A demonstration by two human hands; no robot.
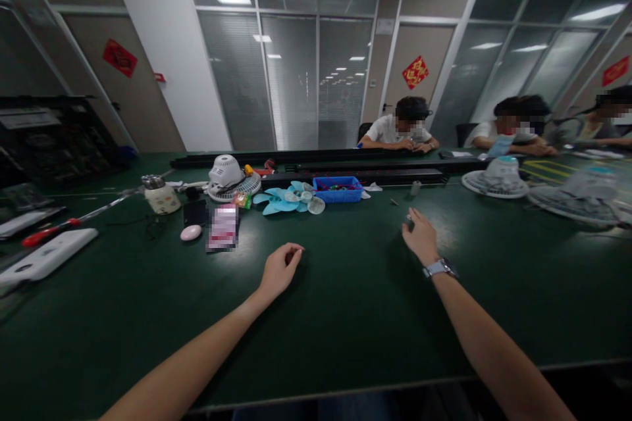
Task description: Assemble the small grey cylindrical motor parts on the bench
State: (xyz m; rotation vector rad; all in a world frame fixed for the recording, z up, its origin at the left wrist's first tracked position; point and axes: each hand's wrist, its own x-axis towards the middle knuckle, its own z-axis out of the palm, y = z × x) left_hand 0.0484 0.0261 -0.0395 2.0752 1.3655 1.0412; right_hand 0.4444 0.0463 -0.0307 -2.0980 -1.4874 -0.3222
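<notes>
My left hand rests low over the green table, its fingers curled in and thumb against them. I see nothing held in it. Farther forward and to the right is my right hand, with a grey watch on the wrist. Its fingers are bent together around a small greyish piece, too small to name. Just beyond that hand stands a small grey cylinder, and a thin little part lies to its left. Light-blue fan blades and a blue bin of small parts lie ahead, touched by neither hand.
White fan housings stand at the left back, with another fan assembly at right. A phone, a pink oval object, a jar, a red-handled screwdriver and a white power strip lie left. Co-workers sit opposite.
</notes>
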